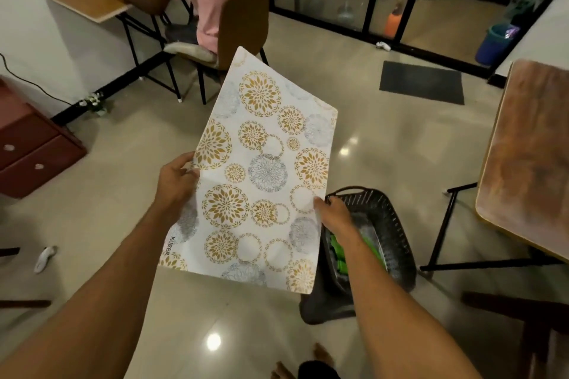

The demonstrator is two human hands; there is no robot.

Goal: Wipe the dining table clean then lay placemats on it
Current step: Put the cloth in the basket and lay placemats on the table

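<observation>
Gripping a floral placemat (pixel 261 169) by its edges with the left hand (pixel 175 178) and right hand (pixel 334 212), the person seems ready to carry it to the counter (pixel 529 157) at right of the frame.

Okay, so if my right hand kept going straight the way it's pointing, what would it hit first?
The right hand points up-left across the placemat it grips, so it would slide over that sheet first. Beyond it looks like open floor, though depth is hard to judge.
</observation>
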